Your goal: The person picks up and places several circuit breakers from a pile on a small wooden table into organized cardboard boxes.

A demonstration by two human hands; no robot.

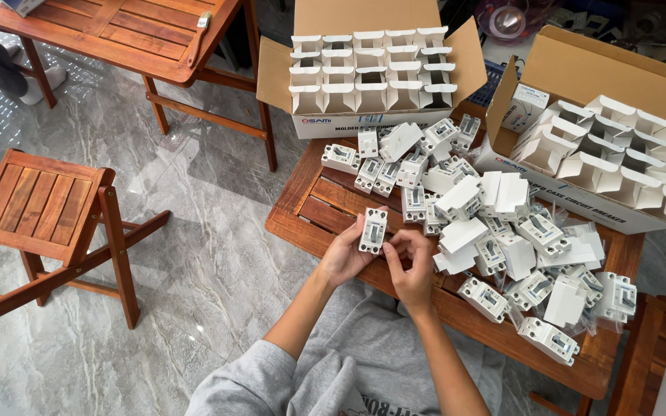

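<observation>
**Crowded slatted table, one breaker held at its near edge**

A grey marble-look floor [194, 293] runs under several folding wooden pieces: a slatted stool [40, 204] at the left, a larger wooden table [129, 35] at the far left, and the low slatted table [325, 208] where the work sits. Above the near edge of that low table, the left hand [344, 256] and the right hand [410, 266] together hold a small white circuit breaker [372, 229], upright and face up. The left hand's fingers are closed on its left side; the right hand's fingertips pinch its lower right corner.

The risks, as I judge them: the breaker is held past the table's near edge, so a slipped pinch would likely drop it into the lap or onto the hard floor. The loose heap of white breakers [495, 239] is piled several deep and reaches close to the near right edge, so a nudge from a forearm could send some over it. The gaps between slats could also catch a small part.

Two cardboard cartons stand open at the far side. The far carton [371, 77] holds rows of small white inner boxes with flaps raised; they look empty, though their bottoms are not visible. The right carton [603, 131] is tipped toward the table and holds similar open inner boxes, plus one closed box at its left end.
</observation>
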